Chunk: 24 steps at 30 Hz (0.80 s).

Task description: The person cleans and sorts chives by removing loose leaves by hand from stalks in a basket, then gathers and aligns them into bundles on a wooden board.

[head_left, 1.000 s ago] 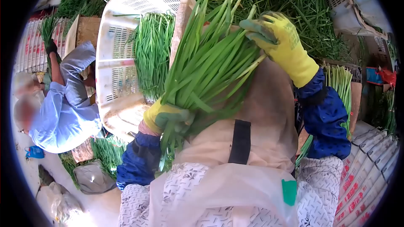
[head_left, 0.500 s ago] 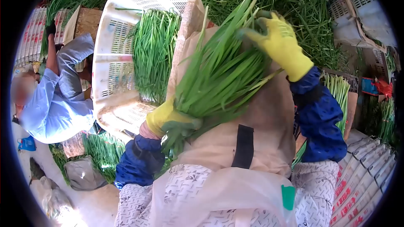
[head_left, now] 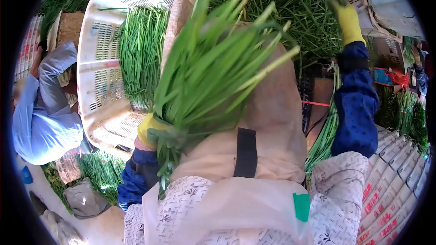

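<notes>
My left hand (head_left: 154,130), in a yellow glove with a grey-green palm, is closed around the lower end of a bunch of garlic chives (head_left: 204,72). The long green leaves fan up and to the right across my apron (head_left: 277,104), with pale stalk ends at the top. Stretched out at the upper right, my right hand (head_left: 346,18), gloved the same way, is at the edge of a large loose heap of chives (head_left: 277,0). Its fingertips are blurred against the greens, so their grip is unclear.
A white plastic basket (head_left: 97,68) at the left contains neatly laid chives (head_left: 143,54). Beyond it sits a person in a light blue shirt (head_left: 45,127). White crates stand upper right. Stacked printed cartons (head_left: 386,190) lie lower right, and a red strap (head_left: 315,103) crosses beside my apron.
My right hand has left the bunch and swung right and up to the heap's edge. My left hand keeps the bunch, which has shifted left in view and fanned wider.
</notes>
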Available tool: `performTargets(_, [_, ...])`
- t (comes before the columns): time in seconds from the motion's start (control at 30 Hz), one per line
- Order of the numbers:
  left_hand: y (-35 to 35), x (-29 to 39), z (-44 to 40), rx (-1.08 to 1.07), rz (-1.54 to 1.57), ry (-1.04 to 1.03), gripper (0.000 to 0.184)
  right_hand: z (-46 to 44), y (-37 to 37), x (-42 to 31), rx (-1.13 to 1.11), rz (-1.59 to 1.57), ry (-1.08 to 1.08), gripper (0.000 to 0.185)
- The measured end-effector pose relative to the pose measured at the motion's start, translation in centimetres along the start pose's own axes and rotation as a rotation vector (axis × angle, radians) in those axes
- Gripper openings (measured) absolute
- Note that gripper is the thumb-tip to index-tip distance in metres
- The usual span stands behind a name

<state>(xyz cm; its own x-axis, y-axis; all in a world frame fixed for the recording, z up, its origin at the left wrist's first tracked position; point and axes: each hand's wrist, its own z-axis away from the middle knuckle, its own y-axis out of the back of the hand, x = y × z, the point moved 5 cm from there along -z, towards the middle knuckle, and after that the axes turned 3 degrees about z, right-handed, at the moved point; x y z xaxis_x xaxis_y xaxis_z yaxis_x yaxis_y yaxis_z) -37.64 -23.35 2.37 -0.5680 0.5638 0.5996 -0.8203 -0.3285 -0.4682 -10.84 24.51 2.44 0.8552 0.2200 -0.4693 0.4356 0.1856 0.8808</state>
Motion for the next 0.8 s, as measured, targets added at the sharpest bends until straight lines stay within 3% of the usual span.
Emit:
performTargets(0.03, [-0.4, -0.1, 0.0, 0.034, 0.107, -0.033, 0.039, 0.5, -0.4, 0.3, 0.020, 0.433, -0.016, 0.061])
performTargets(0.1, [-1.3, -0.7, -0.8, 0.099, 0.323, -0.110, 0.033, 2.5, -5.0, 1.6, -0.244, -0.208, 0.207, 0.075])
performTargets(0.13, [-0.4, -1.5, -1.4, -0.083, 0.380, -0.140, 0.035, 4.9, -5.6, -0.9, -0.307, -0.397, 0.303, 0.079])
performTargets(0.17, [-0.5, -1.4, -1.6, -0.120, 0.378, -0.174, 0.032, 7.9, -6.5, -4.3, -0.367, -0.588, 0.392, 0.082])
performTargets(0.23, [-0.8, -1.1, -1.8, -0.194, 0.364, -0.240, 0.027, 10.9, -7.2, -8.2, -0.363, -0.697, 0.505, 0.079])
performTargets(0.27, [-0.9, -1.0, -1.9, -0.231, 0.460, -0.189, 0.036, 11.4, -8.1, -9.3, -0.448, -0.926, 0.426, 0.069])
performTargets(0.3, [0.2, -2.0, -1.8, -0.079, 0.404, -0.130, 0.035, 11.7, -7.8, -10.6, -0.535, -1.063, 0.298, 0.056])
performTargets(0.33, [1.1, -2.8, -1.5, 0.078, 0.349, -0.084, 0.039, 10.8, -8.1, -9.9, -0.458, -0.992, 0.213, 0.046])
performTargets(0.37, [1.2, -3.0, -1.2, 0.068, 0.359, -0.081, 0.038, 9.8, -8.4, -9.2, -0.384, -0.924, 0.136, 0.038])
performTargets(0.43, [-0.2, -1.8, -0.8, 0.050, 0.379, -0.074, 0.034, 8.3, -7.6, -10.4, -0.216, -1.151, 0.182, 0.052])
performTargets(0.5, [-1.3, -0.6, -1.0, -0.011, 0.287, -0.115, 0.027, 6.3, -7.8, -10.3, -0.268, -1.333, -0.024, 0.064])
performTargets(0.53, [-1.5, -0.4, -1.1, 0.019, 0.291, -0.093, 0.029, 6.2, -7.8, -10.8, -0.483, -1.398, 0.045, 0.069])
performTargets(0.63, [-1.8, -0.2, -1.3, 0.047, 0.306, -0.039, 0.032, 6.8, -7.5, -12.3, -0.597, -1.004, 0.198, 0.068])
performTargets(0.7, [-2.0, 0.1, -1.3, -0.009, 0.314, -0.031, 0.027, 6.9, -7.1, -13.0, -0.539, -0.842, 0.229, 0.056])
performTargets(0.77, [-2.1, 0.3, -1.2, 0.095, 0.225, 0.015, 0.046, 5.6, -7.9, -13.3, -0.435, -0.581, 0.334, 0.049])
performTargets(0.8, [-2.1, 0.4, -1.0, 0.148, 0.181, 0.033, 0.056, 5.4, -7.5, -14.0, -0.305, -0.115, 0.588, 0.037])
